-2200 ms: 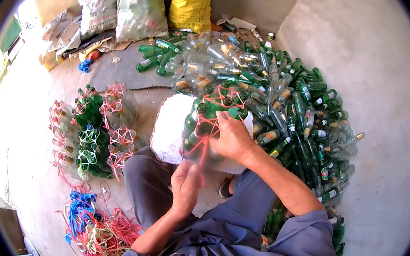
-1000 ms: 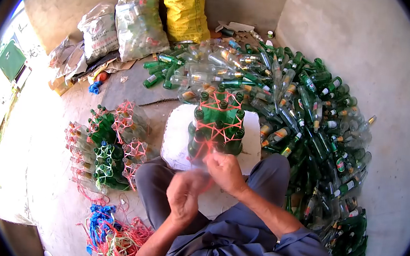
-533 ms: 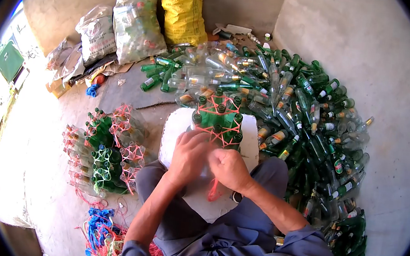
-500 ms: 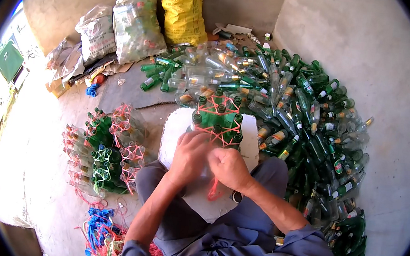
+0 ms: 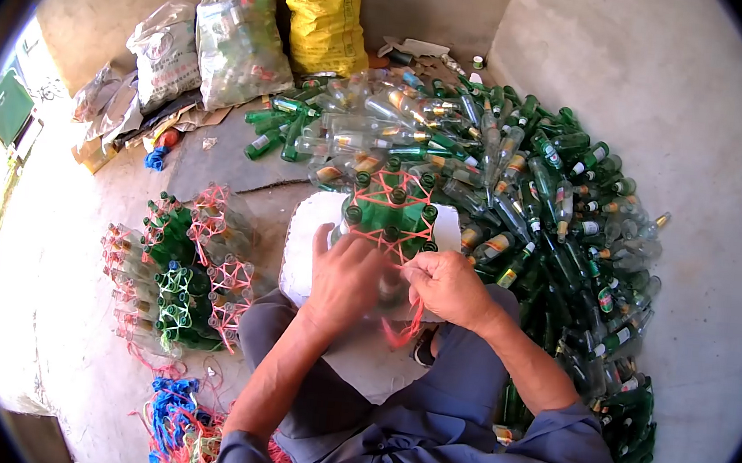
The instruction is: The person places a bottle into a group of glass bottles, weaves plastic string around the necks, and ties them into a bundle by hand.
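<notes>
A bundle of green bottles (image 5: 393, 214) stands upright on a white board (image 5: 300, 252), its necks laced together with red twine (image 5: 406, 233). My left hand (image 5: 344, 282) is at the near left side of the bundle, fingers curled and partly blurred; what they hold is hidden. My right hand (image 5: 447, 287) pinches the red twine at the near right side, and a loose end of it hangs below the fingers. The nearest bottles are partly covered by both hands.
Tied bottle bundles (image 5: 180, 290) stand at the left. Tangled twine (image 5: 182, 418) lies at the lower left. A large heap of loose bottles (image 5: 555, 248) curves around the back and right. Filled sacks (image 5: 242, 44) and a yellow sack (image 5: 326, 20) lean against the wall.
My right hand has moved slightly right, its pinch now showing the twine. My left hand has shifted a little right and down. The twine's loose end has swung right.
</notes>
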The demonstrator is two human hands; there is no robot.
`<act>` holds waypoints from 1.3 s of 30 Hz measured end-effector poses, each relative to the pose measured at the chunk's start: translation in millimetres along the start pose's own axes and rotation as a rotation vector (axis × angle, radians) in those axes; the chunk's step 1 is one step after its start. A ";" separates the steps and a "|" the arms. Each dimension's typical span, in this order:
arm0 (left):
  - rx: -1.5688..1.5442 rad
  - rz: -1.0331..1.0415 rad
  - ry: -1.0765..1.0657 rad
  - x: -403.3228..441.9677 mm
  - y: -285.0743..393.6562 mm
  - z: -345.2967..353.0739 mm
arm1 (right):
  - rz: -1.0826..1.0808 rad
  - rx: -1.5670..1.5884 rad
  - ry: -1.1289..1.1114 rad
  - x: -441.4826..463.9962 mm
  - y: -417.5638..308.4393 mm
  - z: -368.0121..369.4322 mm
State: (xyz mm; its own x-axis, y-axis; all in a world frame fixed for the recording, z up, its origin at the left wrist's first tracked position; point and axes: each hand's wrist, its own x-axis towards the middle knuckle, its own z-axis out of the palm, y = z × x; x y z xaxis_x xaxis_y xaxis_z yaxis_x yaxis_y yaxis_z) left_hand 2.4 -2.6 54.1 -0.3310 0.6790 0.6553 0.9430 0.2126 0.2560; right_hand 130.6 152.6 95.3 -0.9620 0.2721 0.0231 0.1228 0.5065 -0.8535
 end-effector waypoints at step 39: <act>-0.280 -0.356 -0.116 12.9 -18.7 8.6 | 0.545 0.774 -0.219 70.2 2.1 -6.8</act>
State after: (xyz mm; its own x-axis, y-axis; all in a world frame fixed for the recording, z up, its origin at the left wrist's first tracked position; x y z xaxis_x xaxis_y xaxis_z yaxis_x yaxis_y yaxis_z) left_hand -19.2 8.2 51.7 -0.6112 0.6759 0.4118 0.7205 0.2598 0.6430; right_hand 65.0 178.3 98.7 -0.8544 0.1123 -0.5074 0.4457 -0.3438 -0.8265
